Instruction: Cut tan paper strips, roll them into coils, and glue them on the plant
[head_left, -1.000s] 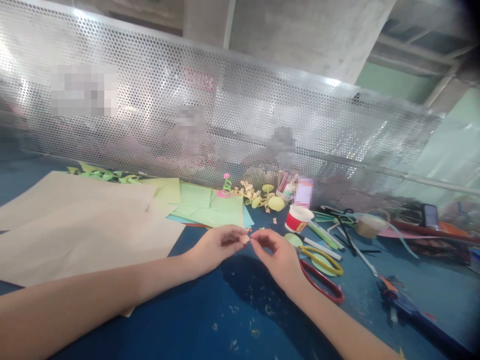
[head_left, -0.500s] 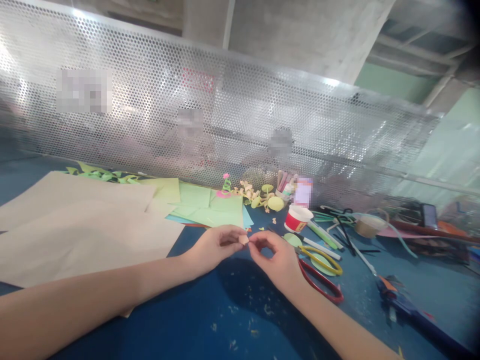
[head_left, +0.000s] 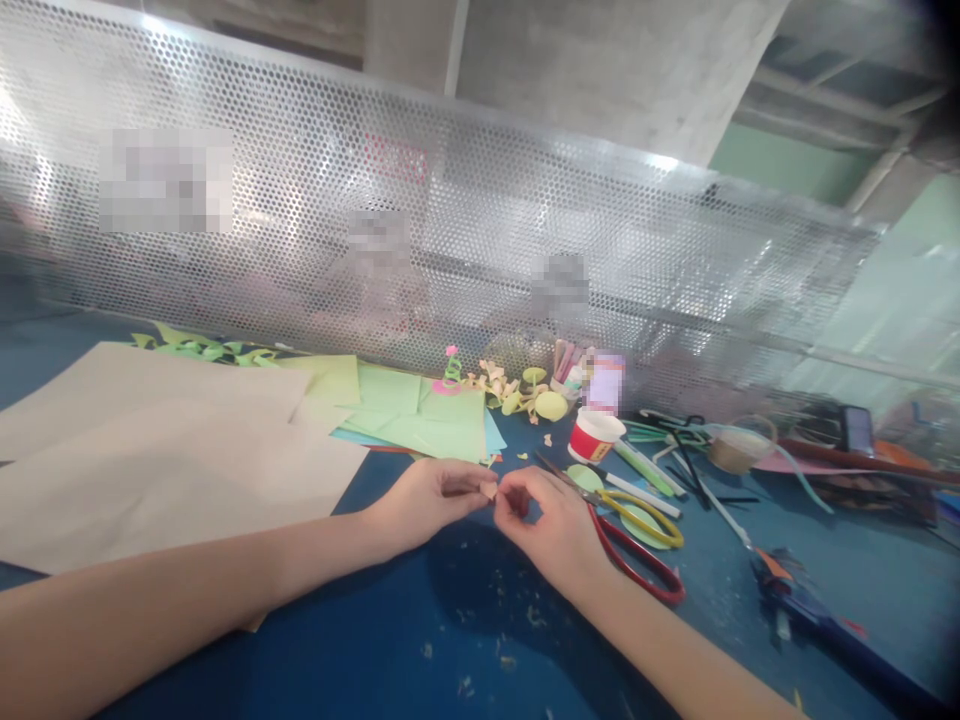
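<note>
Between thumb and fingers my left hand (head_left: 424, 505) pinches a small peach-coloured paper piece (head_left: 488, 490). My right hand (head_left: 551, 520) is closed in a pinch at the right edge of that same piece, its fingertips touching it. Both hands are held just above the blue table (head_left: 375, 640). Just right of my right hand lie scissors with one yellow and one red handle (head_left: 637, 560). Beyond them stands a red and white paper cup (head_left: 595, 436). Green paper circles (head_left: 585, 478) lie by the scissors.
Large beige sheets (head_left: 187, 450) cover the left side, with green sheets (head_left: 442, 420) behind. Small peach paper pieces (head_left: 495, 378) and a green spiral on a pink base (head_left: 451, 375) sit at the back. A glue gun (head_left: 810, 600) lies at right. A perforated metal screen (head_left: 300, 200) stands behind.
Both hands have come down slightly toward me. The paper piece has turned a little between the fingertips. The scissors' blades show more beside my right hand.
</note>
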